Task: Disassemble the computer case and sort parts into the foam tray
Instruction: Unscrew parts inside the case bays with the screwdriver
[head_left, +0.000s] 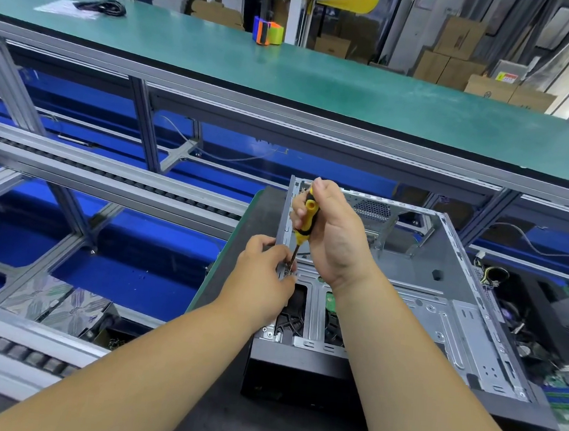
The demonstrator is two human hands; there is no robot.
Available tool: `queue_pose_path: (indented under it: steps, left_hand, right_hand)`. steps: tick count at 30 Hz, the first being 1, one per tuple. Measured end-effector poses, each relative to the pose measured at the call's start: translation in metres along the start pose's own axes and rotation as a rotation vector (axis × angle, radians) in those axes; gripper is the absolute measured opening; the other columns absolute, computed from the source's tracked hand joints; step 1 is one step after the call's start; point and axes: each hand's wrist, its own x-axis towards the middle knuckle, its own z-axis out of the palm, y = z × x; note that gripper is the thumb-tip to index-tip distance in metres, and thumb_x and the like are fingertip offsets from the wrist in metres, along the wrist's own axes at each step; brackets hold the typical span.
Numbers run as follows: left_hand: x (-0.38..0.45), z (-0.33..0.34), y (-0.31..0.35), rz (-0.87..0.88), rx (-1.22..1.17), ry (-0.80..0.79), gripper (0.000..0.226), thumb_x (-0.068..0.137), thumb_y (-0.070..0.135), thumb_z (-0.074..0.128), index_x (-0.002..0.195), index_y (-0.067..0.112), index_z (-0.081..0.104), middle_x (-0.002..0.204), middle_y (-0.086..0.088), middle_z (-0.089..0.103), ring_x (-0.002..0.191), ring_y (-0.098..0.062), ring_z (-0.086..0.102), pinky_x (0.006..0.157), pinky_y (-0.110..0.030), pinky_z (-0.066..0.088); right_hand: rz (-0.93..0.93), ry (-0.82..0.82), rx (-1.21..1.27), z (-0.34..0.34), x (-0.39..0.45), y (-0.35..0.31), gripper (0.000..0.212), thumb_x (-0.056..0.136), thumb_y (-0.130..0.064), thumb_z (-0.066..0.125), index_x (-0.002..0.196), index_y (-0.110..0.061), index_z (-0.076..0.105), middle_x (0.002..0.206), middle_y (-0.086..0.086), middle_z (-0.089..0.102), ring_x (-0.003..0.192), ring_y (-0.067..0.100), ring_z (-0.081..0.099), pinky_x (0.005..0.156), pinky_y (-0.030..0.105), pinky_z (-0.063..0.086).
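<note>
An open grey metal computer case (441, 297) lies on its side on a dark mat, its inside facing up. My right hand (333, 233) grips a yellow and black screwdriver (307, 217) held nearly upright, its tip down at the case's left wall. My left hand (264, 275) pinches the left edge of the case right beside the screwdriver tip. The screw itself is hidden by my fingers. A black fan and a green board show inside the case near its front.
A dark foam tray (535, 326) at the right holds cables and removed parts, with a green circuit board (568, 381) below it. A roller conveyor (107, 179) runs at the left. A green shelf (289, 68) overhead carries a black cable and a coloured block.
</note>
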Motion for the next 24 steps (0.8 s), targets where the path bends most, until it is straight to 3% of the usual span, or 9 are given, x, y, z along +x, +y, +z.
queue_pose_path:
  steps: [7, 12, 18, 24]
  left_hand:
    - [0.001, 0.000, 0.000, 0.002, -0.008, 0.000, 0.010, 0.086, 0.029, 0.066, 0.088, 0.035, 0.059, 0.118, 0.017, 0.033, 0.114, -0.011, 0.041, 0.084, -0.028, 0.045]
    - [0.000, 0.000, -0.001, 0.006, -0.023, 0.001, 0.011, 0.085, 0.028, 0.067, 0.087, 0.035, 0.059, 0.118, 0.017, 0.033, 0.114, -0.010, 0.040, 0.083, -0.025, 0.040]
    - [0.000, -0.001, 0.001, 0.023, 0.003, 0.008, 0.018, 0.085, 0.029, 0.067, 0.087, 0.040, 0.053, 0.114, 0.020, 0.030, 0.110, -0.009, 0.040, 0.078, -0.019, 0.036]
    - [0.001, -0.001, 0.000, 0.028, 0.037, 0.003, 0.014, 0.085, 0.030, 0.066, 0.094, 0.035, 0.056, 0.120, 0.015, 0.032, 0.111, -0.013, 0.042, 0.082, -0.024, 0.038]
  right_hand:
    - [0.055, 0.075, -0.043, -0.002, -0.002, -0.010, 0.023, 0.101, -0.024, 0.053, 0.086, -0.013, 0.065, 0.076, -0.003, 0.065, 0.071, 0.015, 0.061, 0.069, 0.025, 0.052]
    - [0.081, 0.107, 0.053, 0.000, -0.002, -0.007, 0.037, 0.105, -0.031, 0.045, 0.095, -0.005, 0.070, 0.077, 0.002, 0.065, 0.072, 0.015, 0.059, 0.075, 0.028, 0.050]
    - [0.075, 0.185, 0.170, 0.009, 0.001, 0.001, 0.032, 0.107, -0.034, 0.037, 0.102, -0.006, 0.052, 0.064, 0.003, 0.050, 0.058, 0.013, 0.044, 0.059, 0.024, 0.038]
    - [0.034, 0.071, 0.180, 0.018, -0.001, 0.003, 0.036, 0.098, -0.051, 0.041, 0.089, -0.015, 0.045, 0.059, -0.002, 0.043, 0.052, 0.011, 0.035, 0.052, 0.020, 0.034]
